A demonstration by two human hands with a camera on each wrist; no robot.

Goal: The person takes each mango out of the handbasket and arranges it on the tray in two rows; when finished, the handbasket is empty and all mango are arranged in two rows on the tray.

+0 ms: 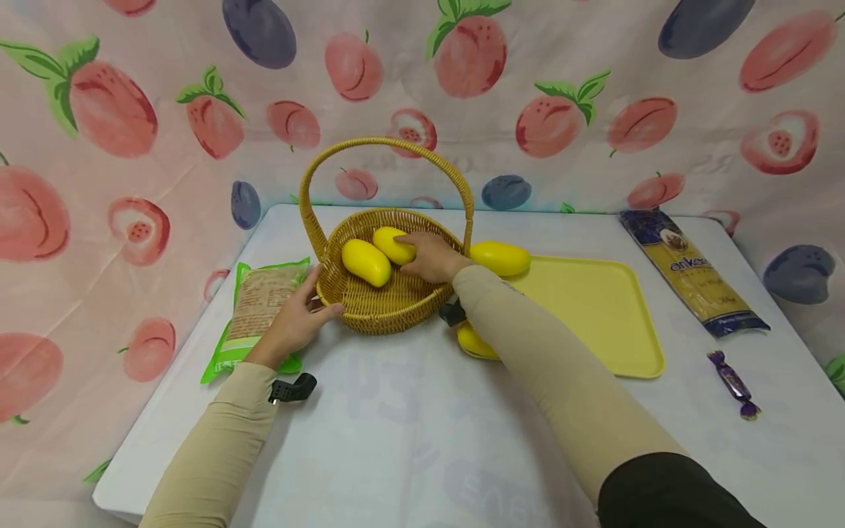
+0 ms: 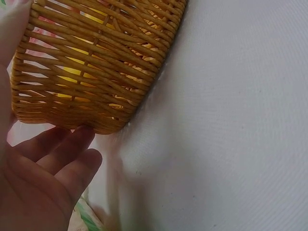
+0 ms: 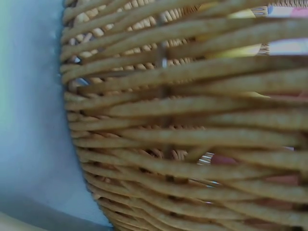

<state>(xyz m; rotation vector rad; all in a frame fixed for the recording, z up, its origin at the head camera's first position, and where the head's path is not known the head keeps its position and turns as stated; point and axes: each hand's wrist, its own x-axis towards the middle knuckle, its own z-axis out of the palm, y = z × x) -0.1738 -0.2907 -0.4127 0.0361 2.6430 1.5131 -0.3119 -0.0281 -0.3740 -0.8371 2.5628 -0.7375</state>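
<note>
A woven wicker basket with a tall arched handle stands on the table, left of centre. Two yellow mangoes lie in it: a left mango, and a right mango that my right hand grips from the right, reaching in over the rim. My left hand rests against the left side of the basket, thumb along the front and fingers spread. In the left wrist view, the fingertips touch the weave low down. The right wrist view is filled by the basket wall, which hides most of the right hand.
A yellow tray lies right of the basket, with one mango at its back left and another at its front left, partly behind my sleeve. A green-edged bag lies left; a pasta packet and purple-wrapped candy lie right.
</note>
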